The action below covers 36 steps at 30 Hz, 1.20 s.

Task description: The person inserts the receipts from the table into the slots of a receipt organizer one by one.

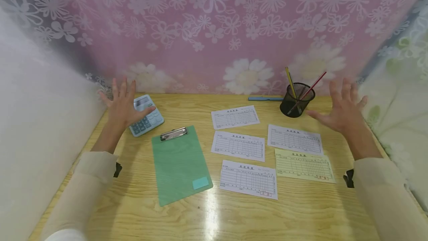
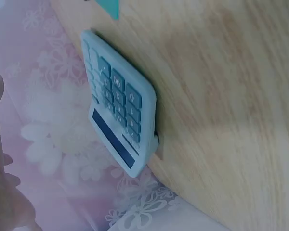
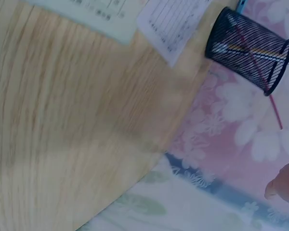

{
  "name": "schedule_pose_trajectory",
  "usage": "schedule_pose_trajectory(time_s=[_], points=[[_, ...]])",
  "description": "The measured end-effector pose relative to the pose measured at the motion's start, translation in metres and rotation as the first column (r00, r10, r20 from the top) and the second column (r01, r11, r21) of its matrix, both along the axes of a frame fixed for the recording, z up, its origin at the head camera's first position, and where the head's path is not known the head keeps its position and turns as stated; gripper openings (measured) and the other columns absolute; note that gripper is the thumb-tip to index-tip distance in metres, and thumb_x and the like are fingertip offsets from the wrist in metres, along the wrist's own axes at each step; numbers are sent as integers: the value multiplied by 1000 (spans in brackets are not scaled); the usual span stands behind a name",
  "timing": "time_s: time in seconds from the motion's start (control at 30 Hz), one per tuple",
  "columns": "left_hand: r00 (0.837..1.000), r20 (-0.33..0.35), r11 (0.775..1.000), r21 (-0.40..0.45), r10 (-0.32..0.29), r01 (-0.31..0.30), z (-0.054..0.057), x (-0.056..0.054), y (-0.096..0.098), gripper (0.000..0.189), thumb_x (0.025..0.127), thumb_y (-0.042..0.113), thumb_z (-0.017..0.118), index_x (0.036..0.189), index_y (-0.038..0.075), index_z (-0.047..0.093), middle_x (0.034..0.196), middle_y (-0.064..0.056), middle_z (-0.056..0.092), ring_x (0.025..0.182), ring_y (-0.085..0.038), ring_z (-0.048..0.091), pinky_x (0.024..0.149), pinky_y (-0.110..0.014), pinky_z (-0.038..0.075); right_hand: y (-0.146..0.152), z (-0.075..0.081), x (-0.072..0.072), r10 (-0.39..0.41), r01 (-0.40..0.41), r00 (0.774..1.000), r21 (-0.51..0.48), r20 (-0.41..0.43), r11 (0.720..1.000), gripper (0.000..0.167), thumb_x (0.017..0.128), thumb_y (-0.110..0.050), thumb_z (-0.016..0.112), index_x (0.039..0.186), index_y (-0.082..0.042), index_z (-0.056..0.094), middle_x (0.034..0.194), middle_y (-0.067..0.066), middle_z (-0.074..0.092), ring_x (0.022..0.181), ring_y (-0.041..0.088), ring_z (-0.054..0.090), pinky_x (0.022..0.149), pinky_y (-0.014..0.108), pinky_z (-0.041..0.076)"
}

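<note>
- Hovering above the bench [image 1: 133,211], the left grip [image 1: 124,109] had its fingers spread wide and held nothing; it hung by the calculator [image 1: 143,125], apart from it, perhaps to leave the keys untouched.
- The right grip [image 1: 344,111] mirrored it, wide and bare, with its thumb pointing towards the cup [image 1: 297,101], seemingly raised to keep off everything below.
- The calculator lay at the left rear, keys up; a small foot showed near its display end, probably tilting it for reading.
- The cup stood upright at the right rear, and its mesh wall kept the red pencil [image 1: 317,80] and yellow pencil [image 1: 290,81] leaning within reach.
- A blue pen [image 1: 265,99] lay flat along the rear edge; whether it touched the cup could not be told.
- The board [image 1: 178,163] lay flat, clip [image 1: 174,134] away from the person, leaving its face accessible.
- Four white slips [image 1: 249,179] and a yellow slip [image 1: 304,164] lay printed side up, presumably for easy reading.
</note>
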<state>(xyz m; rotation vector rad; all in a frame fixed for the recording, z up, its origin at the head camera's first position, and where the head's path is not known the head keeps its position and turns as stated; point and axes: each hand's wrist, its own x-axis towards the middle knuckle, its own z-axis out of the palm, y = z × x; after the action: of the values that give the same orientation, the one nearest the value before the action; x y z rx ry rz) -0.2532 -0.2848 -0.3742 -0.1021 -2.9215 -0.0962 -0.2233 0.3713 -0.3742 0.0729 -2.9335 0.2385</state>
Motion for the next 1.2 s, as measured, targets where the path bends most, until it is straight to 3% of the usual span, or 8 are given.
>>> schedule_pose_trajectory(time_s=[0.13, 0.27, 0.4, 0.5, 0.67, 0.83, 1.1, 1.2], points=[[998, -36, 999, -3, -50, 49, -1, 8, 4, 109, 76, 79, 47, 153, 20, -2, 159, -7, -14, 145, -35, -17, 104, -76, 1, -15, 3, 4, 65, -69, 996, -73, -57, 995, 111, 77, -65, 62, 153, -21, -4, 158, 16, -16, 144, 43, -13, 97, 81, 0], [987, -103, 990, 62, -122, 129, -6, 17, 10, 104, 78, 69, 57, 153, 14, 10, 160, -15, 4, 146, -41, 6, 107, -70, 18, -34, 5, 7, 137, -155, 982, -139, -131, 978, 104, 79, -52, 69, 154, -17, 7, 159, 21, 0, 140, 53, 13, 99, 76, 18], [965, -195, 975, 96, -177, 199, -14, 25, 18, 94, 76, 58, 67, 147, 8, 30, 149, -21, 32, 130, -45, 37, 95, -65, 37, -54, 5, 8, 208, -242, 954, -147, -215, 959, 92, 80, -38, 74, 150, -9, 23, 150, 28, 25, 125, 53, 36, 89, 68, 36], [958, -196, 968, 101, -208, 230, -20, 30, 25, 85, 76, 52, 70, 140, 4, 40, 139, -22, 44, 119, -44, 46, 90, -61, 42, -71, 6, 6, 232, -271, 944, -154, -233, 950, 84, 81, -32, 74, 147, -5, 30, 142, 29, 37, 118, 51, 43, 88, 64, 40], [967, -12, 962, 99, -255, 254, -30, 39, 38, 73, 83, 49, 67, 134, 0, 48, 133, -23, 50, 118, -42, 50, 92, -56, 45, -96, 5, -2, 216, -228, 973, -222, -80, 948, 79, 88, -37, 66, 147, -4, 28, 142, 28, 39, 120, 48, 45, 94, 64, 38], [946, 190, 962, 128, -262, 241, -38, 42, 48, 69, 86, 53, 62, 133, 4, 50, 135, -19, 49, 119, -40, 52, 92, -55, 46, -116, -2, -18, 188, -137, 975, -340, 122, 930, 77, 90, -43, 60, 146, 0, 29, 140, 27, 43, 119, 43, 50, 96, 61, 39], [896, 266, 933, 162, -356, 323, -51, 41, 56, 63, 85, 48, 65, 128, 3, 54, 115, -17, 62, 98, -32, 62, 79, -48, 51, -136, -21, -43, 154, 8, 923, -416, 354, 909, 76, 90, -50, 57, 141, 4, 37, 134, 26, 50, 120, 42, 50, 96, 56, 43], [888, 269, 926, 168, -373, 338, -55, 41, 56, 54, 85, 45, 67, 120, 4, 59, 107, -14, 64, 92, -28, 63, 77, -46, 51, -141, -29, -50, 135, 47, 903, -407, 407, 912, 73, 91, -48, 57, 139, 4, 41, 133, 26, 52, 121, 42, 48, 99, 56, 41]])
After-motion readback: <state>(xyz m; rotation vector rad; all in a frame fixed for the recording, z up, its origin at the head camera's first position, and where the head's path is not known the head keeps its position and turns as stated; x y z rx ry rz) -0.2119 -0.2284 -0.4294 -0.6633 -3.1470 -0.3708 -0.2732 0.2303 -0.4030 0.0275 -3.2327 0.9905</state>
